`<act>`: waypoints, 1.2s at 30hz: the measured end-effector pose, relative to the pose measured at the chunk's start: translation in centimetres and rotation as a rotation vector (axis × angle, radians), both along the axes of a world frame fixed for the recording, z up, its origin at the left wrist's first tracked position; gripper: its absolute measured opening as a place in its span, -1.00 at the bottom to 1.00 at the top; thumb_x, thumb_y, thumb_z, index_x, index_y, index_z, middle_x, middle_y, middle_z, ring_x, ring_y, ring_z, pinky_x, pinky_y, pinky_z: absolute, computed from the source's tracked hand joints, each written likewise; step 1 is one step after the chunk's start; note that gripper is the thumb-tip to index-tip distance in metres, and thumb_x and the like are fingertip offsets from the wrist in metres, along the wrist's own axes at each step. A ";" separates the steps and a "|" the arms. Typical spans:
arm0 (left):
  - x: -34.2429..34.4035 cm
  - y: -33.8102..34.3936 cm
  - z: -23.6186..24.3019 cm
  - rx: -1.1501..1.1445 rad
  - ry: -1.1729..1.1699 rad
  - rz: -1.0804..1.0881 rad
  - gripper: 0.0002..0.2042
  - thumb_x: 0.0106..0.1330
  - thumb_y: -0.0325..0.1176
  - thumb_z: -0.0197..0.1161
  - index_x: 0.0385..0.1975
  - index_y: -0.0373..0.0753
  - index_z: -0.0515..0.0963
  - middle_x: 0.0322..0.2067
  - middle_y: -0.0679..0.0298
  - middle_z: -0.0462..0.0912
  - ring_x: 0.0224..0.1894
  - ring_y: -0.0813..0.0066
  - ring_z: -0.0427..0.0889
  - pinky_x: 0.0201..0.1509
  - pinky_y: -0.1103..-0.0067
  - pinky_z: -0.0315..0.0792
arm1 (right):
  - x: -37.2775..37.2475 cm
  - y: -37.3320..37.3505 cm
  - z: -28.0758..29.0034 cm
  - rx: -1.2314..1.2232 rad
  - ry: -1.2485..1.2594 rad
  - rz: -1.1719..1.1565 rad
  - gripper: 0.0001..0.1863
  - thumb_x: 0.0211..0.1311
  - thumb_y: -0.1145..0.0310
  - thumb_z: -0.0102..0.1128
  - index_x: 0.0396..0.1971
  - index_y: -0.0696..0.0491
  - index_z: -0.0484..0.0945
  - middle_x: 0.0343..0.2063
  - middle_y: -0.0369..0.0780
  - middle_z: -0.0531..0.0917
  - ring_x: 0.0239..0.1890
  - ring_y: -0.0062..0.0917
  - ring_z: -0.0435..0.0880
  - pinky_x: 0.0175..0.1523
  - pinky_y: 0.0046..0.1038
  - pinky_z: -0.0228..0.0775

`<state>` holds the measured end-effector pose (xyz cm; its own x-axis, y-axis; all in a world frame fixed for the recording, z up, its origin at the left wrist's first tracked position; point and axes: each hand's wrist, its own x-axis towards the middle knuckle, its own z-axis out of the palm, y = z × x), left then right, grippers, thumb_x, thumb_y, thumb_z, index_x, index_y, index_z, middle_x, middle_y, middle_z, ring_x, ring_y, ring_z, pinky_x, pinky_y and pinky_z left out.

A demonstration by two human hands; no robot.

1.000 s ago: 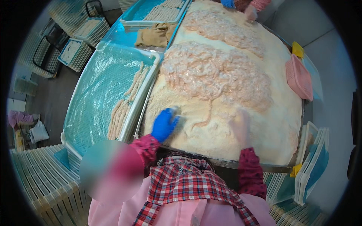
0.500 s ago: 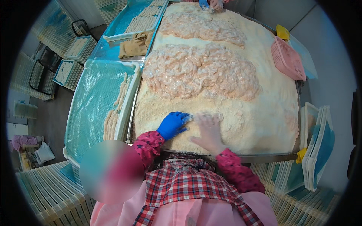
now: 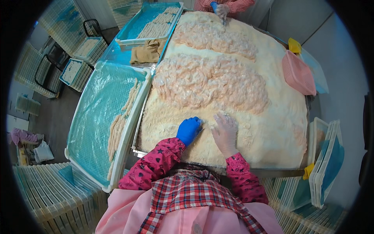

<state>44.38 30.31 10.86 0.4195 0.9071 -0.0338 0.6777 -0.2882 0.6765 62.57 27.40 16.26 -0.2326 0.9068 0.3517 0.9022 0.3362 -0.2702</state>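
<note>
My left hand (image 3: 188, 129) in a blue glove is down in the crumb coating (image 3: 159, 134) near the table's front, fingers curled; what they hold, if anything, is hidden. Beside it, my right hand (image 3: 225, 133) in a translucent glove rests on the crumbs, fingers apart and slightly bent. Just beyond both hands lies a wide mound of glistening pale pink meat (image 3: 210, 84), with a second mound (image 3: 216, 39) farther back. To the left, a white-rimmed tray (image 3: 83, 124) lined with turquoise mesh holds coated strips (image 3: 117, 136) along its right side.
A co-worker's hands (image 3: 221, 9) are at the far end. A second tray (image 3: 142, 25) and tan cloth (image 3: 144, 52) lie back left. A pink basket (image 3: 298, 72) and yellow object (image 3: 294, 46) line the right edge. Stacked racks (image 3: 58, 195) flank me; more stand left.
My hands have come closer together; the left moved right, its fingers curling more, while the right moved inward. The thin meat strip that lay on the crumbs near them is no longer visible.
</note>
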 end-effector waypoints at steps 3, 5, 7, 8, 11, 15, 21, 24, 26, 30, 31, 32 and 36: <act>-0.1 -0.4 -0.8 -0.676 -0.888 0.258 -0.68 0.24 -0.31 0.17 -0.04 -0.25 0.43 -0.03 0.18 0.50 -0.05 0.36 0.50 -0.07 0.51 0.42 | 0.3 1.1 0.4 0.047 0.236 -0.118 -0.53 0.14 0.29 0.04 0.09 0.02 0.36 0.05 -0.13 0.43 0.15 -0.22 0.31 0.26 -0.11 0.04; -1.2 -1.3 -1.8 -1.317 -1.542 0.234 -0.63 0.28 -0.31 0.14 0.06 -0.27 0.37 0.04 0.17 0.45 0.01 0.43 0.47 0.00 0.54 0.41 | -1.7 1.0 0.3 0.010 0.461 -0.040 -0.53 0.20 0.23 -0.05 0.13 -0.02 0.34 0.10 -0.14 0.40 0.22 -0.24 0.25 0.29 -0.10 -0.03; 0.4 -3.7 3.9 -1.142 -1.430 0.383 -0.51 0.34 -0.29 0.02 0.22 -0.28 0.11 0.18 0.15 0.27 0.16 0.43 0.30 0.19 0.51 0.24 | -5.9 0.0 -0.1 0.105 0.255 0.047 -0.50 0.30 0.11 -0.22 0.19 -0.02 0.29 0.19 -0.13 0.33 0.31 -0.26 0.14 0.36 -0.16 -0.16; 1.2 -4.9 6.7 -1.055 -1.361 0.459 -0.45 0.37 -0.29 -0.04 0.31 -0.28 -0.01 0.25 0.14 0.18 0.24 0.44 0.21 0.29 0.49 0.16 | -6.1 -0.2 -0.3 0.075 0.244 0.093 -0.47 0.31 0.09 -0.26 0.21 0.02 0.24 0.23 -0.13 0.27 0.33 -0.28 0.11 0.37 -0.19 -0.20; 1.9 -5.6 2.8 -0.727 -1.416 0.414 -0.42 0.39 -0.17 -0.10 0.33 -0.26 -0.06 0.25 0.17 0.17 0.27 0.45 0.16 0.31 0.49 0.11 | -7.1 0.3 1.1 -0.043 0.374 0.240 -0.41 0.31 0.07 -0.23 0.24 0.10 0.17 0.27 -0.11 0.20 0.35 -0.28 0.07 0.38 -0.24 -0.20; 1.3 -3.3 0.2 -0.621 -1.974 0.448 -0.47 0.39 -0.04 -0.16 0.26 -0.21 0.11 0.14 0.18 0.31 0.12 0.36 0.32 0.22 0.47 0.20 | -10.4 2.3 2.1 -0.260 0.651 0.560 -0.37 0.23 0.17 -0.04 0.25 0.14 0.14 0.26 -0.03 0.18 0.33 -0.22 0.10 0.35 -0.32 -0.09; -9.9 -0.8 7.6 -0.477 -2.001 0.721 -0.57 0.42 -0.11 -0.15 0.18 -0.22 0.21 0.01 0.24 0.42 -0.06 0.40 0.44 -0.03 0.47 0.40 | -4.7 15.4 0.0 0.072 0.003 -0.122 -0.71 -0.03 0.32 0.20 -0.28 0.07 0.41 -0.29 -0.11 0.52 -0.20 -0.23 0.50 -0.13 -0.24 0.31; -17.4 0.7 8.9 0.014 -1.768 1.019 -0.57 0.42 -0.08 -0.14 0.17 -0.20 0.20 0.02 0.14 0.41 -0.09 0.39 0.46 -0.08 0.47 0.42 | -4.7 17.2 -0.5 0.163 -0.085 -0.122 -0.82 -0.07 0.37 0.20 -0.44 0.04 0.43 -0.49 -0.19 0.55 -0.38 -0.27 0.55 -0.29 -0.24 0.36; -23.7 0.3 8.2 0.174 -1.313 1.150 -0.58 0.42 -0.10 -0.15 0.17 -0.20 0.19 0.00 0.12 0.44 -0.09 0.39 0.47 -0.11 0.50 0.45 | -4.9 17.2 -0.3 0.147 -0.077 -0.140 -0.85 -0.07 0.40 0.18 -0.46 0.04 0.42 -0.56 -0.19 0.54 -0.42 -0.26 0.55 -0.31 -0.24 0.36; -34.4 -3.3 0.5 -0.143 -0.630 1.087 -0.56 0.44 -0.15 -0.18 0.21 -0.27 0.20 0.07 0.11 0.40 0.04 0.45 0.41 0.12 0.53 0.31 | -5.7 17.7 0.0 0.083 0.028 -0.131 -0.87 -0.08 0.47 0.16 -0.47 0.05 0.43 -0.55 -0.17 0.54 -0.42 -0.26 0.55 -0.32 -0.25 0.36; -35.0 -4.3 -0.8 -0.257 -0.601 1.113 -0.54 0.45 -0.13 -0.20 0.23 -0.28 0.18 0.12 0.10 0.36 0.11 0.44 0.38 0.21 0.51 0.23 | -6.0 17.9 0.2 0.056 0.041 -0.129 -0.87 -0.07 0.47 0.16 -0.47 0.05 0.42 -0.54 -0.16 0.55 -0.42 -0.26 0.56 -0.31 -0.26 0.36; -35.0 -4.9 -1.4 -0.208 -0.599 0.981 -0.47 0.43 -0.04 -0.21 0.27 -0.25 0.12 0.18 0.09 0.30 0.20 0.37 0.29 0.31 0.44 0.08 | -5.9 18.1 0.3 0.032 0.049 -0.127 -0.87 -0.07 0.48 0.16 -0.47 0.06 0.42 -0.53 -0.15 0.55 -0.41 -0.26 0.56 -0.31 -0.27 0.37; -35.6 -5.6 2.9 -0.467 -0.656 0.848 -0.40 0.37 0.10 -0.19 0.30 -0.14 0.09 0.18 0.10 0.30 0.22 0.24 0.26 0.30 0.37 0.08 | -4.2 18.4 0.7 -0.091 0.444 -0.203 -0.88 -0.04 0.52 0.13 -0.43 0.07 0.47 -0.48 -0.14 0.57 -0.38 -0.25 0.56 -0.27 -0.30 0.38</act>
<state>8.76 24.69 13.79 -0.2541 0.8615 -0.4396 0.0149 0.4580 0.8888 58.41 45.81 16.97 0.1057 0.9500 0.2938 0.7383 0.1229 -0.6632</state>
